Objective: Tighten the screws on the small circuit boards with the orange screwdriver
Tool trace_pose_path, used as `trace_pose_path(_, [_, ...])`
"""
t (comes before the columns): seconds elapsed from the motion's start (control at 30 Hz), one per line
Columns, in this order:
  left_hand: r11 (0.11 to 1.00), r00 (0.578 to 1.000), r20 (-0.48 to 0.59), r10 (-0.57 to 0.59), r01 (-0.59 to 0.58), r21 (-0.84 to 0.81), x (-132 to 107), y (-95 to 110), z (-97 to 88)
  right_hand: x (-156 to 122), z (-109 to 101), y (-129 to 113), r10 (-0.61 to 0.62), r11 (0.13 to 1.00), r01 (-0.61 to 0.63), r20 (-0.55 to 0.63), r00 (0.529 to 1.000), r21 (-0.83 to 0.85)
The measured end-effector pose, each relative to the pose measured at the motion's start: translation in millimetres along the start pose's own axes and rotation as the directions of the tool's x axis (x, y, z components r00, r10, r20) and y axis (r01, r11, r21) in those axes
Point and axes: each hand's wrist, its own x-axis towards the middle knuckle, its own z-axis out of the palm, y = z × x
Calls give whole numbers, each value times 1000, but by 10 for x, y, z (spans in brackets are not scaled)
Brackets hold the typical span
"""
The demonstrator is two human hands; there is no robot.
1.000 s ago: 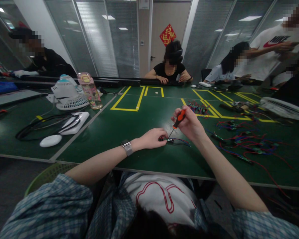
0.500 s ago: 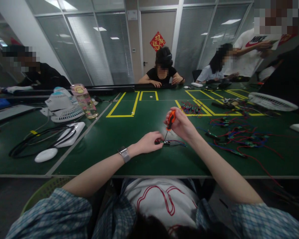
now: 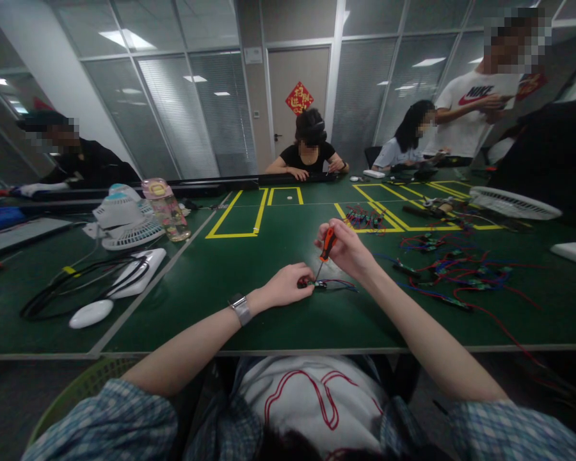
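My right hand (image 3: 348,246) is closed around the orange-and-black handle of a screwdriver (image 3: 328,243). Its thin shaft slants down, with the tip at a small circuit board with wires (image 3: 320,284) on the green table. My left hand (image 3: 290,283) pinches the board's left end and steadies it against the tabletop. Red and dark wires run out from the board's right side, and others are partly covered by my left fingers. Exactly where the tip touches is too small to make out.
Several wired circuit boards (image 3: 461,269) lie spread to the right, with another bundle (image 3: 365,218) behind. On the left are a white fan (image 3: 120,218), a drink bottle (image 3: 168,211), a black cable (image 3: 38,301) and a white mouse (image 3: 91,314). Other people sit and stand around the table.
The camera view has tilted up slightly, so everything sits lower in the picture. Both hands keep their hold, the screwdriver tip still at the board.
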Motion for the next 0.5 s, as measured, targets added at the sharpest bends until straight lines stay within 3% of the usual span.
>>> trace_pose_path(0.5, [1000,1000,11,-4,4,22,-3,2,-10,25,-35,22,0,999,2,73,997,-32])
